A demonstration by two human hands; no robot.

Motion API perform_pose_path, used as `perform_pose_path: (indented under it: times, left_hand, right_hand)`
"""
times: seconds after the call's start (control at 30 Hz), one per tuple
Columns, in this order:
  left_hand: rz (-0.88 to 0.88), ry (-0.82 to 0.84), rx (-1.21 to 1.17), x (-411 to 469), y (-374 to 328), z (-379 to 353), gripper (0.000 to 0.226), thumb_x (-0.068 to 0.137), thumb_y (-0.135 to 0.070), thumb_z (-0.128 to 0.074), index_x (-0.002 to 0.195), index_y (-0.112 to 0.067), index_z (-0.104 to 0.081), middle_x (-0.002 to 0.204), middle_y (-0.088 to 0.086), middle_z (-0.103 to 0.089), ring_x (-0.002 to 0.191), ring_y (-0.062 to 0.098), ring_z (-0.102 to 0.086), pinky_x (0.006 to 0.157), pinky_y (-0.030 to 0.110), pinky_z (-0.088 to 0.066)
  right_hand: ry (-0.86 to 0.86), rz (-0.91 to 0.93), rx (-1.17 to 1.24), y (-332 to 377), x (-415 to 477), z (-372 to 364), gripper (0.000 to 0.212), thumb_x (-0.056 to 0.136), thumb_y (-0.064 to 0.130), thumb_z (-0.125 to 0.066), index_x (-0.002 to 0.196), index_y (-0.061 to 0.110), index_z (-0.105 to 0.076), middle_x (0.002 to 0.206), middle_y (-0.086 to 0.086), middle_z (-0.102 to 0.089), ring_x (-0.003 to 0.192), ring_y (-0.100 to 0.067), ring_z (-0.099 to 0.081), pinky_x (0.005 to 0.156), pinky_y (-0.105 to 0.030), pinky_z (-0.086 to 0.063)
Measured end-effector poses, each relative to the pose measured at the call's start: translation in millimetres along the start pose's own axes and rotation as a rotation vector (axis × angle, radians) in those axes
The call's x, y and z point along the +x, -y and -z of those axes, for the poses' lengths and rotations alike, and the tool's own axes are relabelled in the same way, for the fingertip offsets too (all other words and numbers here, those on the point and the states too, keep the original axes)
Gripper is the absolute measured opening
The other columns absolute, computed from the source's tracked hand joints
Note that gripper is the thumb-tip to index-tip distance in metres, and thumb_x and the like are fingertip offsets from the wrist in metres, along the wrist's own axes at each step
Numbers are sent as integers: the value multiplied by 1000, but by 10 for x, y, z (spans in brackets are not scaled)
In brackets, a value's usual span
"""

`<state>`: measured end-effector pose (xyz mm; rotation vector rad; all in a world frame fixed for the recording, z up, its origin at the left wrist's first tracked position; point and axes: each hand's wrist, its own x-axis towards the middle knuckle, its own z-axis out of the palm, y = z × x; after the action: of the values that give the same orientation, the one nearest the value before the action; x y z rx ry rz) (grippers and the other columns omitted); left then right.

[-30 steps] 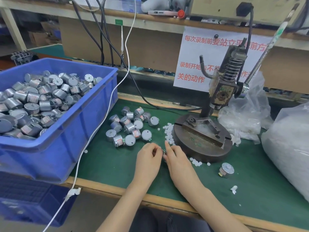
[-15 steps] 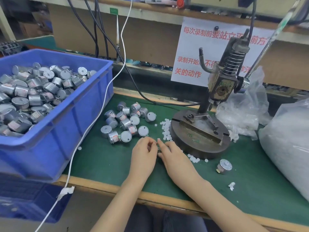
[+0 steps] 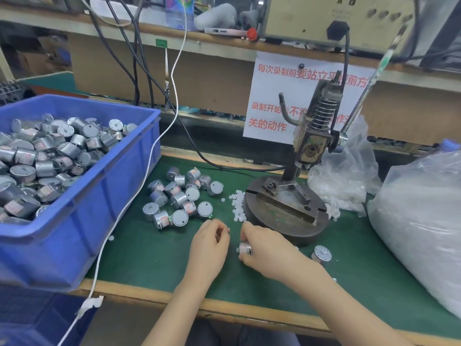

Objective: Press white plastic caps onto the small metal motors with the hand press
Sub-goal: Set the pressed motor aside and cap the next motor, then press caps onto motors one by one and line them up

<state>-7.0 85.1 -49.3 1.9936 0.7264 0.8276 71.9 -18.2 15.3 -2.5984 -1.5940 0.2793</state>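
Green-matted workbench, dark iron hand press on a round base. Just in front of that press, grips a small silver cylindrical motor in the clamped fingers of the right hand; left hand alongside, fingertips curled together, on a cap or on nothing cannot tell; small white plastic caps heaped against the press's left edge. Risks a cap seated crooked and crushed under the ram, or a slack grip dropping the motor among those caps.
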Motion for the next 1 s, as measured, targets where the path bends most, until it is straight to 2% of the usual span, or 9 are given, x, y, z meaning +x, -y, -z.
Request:
perform_pose_path:
  times: [0.1,0.2,0.27,0.37,0.43,0.6,0.83,1.0]
  left_hand:
    - [-11,9,21,-2,4,-2,23,86,-4,-53,72,-22,-52,77,-8,-52,67,2,-49,64,7,-35]
    - [-27,24,44,-8,12,-16,18,87,-5,-53,76,-19,-54,77,-10,-50,68,2,-48,62,14,-30]
    - [-40,30,59,-5,15,-22,17,88,-5,-52,77,-18,-54,77,-10,-49,69,2,-47,63,16,-29]
    - [-32,17,39,-4,17,-18,17,88,-5,-52,78,-19,-54,79,-8,-51,70,2,-48,63,12,-32]
    - [-13,10,16,-3,16,-16,19,88,-5,-52,77,-20,-54,79,-9,-52,71,3,-49,65,7,-35]
    - [6,8,7,6,24,-17,19,87,-5,-52,77,-20,-55,80,-9,-53,70,1,-49,64,6,-34]
    - [5,18,5,6,13,-14,28,87,-5,-52,72,-28,-51,79,-8,-53,69,2,-49,65,7,-35]
    - [-1,18,-5,5,10,-7,23,87,-3,-52,75,-23,-54,80,-7,-54,70,2,-50,64,6,-35]
  right_hand:
    - [60,-7,-52,-6,-25,-2,40,91,19,-45,128,8,-38,122,-10,-47,113,-29,-50,89,-35,-42]
    - [81,-3,-12,-77,-16,79,45,88,22,-49,131,9,-41,119,-10,-47,112,-28,-49,91,-33,-40]
    - [5,-22,101,-181,7,195,50,87,25,-54,134,11,-43,115,-7,-51,109,-23,-50,89,-28,-38]
    - [-180,-65,177,-401,70,382,53,85,31,-62,133,14,-49,108,-1,-56,95,-14,-51,77,-21,-35]
    - [-313,-116,212,-555,126,453,48,84,32,-63,129,17,-55,111,-1,-56,97,-12,-51,80,-20,-35]
    - [-536,-292,191,-837,304,376,35,89,28,-60,120,13,-61,110,-10,-55,109,-25,-45,90,-30,-35]
    - [-641,-328,267,-1002,442,256,35,85,31,-66,115,13,-64,120,-9,-56,114,-26,-40,94,-33,-33]
    - [-653,-360,243,-1040,469,230,39,84,36,-66,114,12,-62,121,-10,-54,114,-28,-41,94,-36,-35]
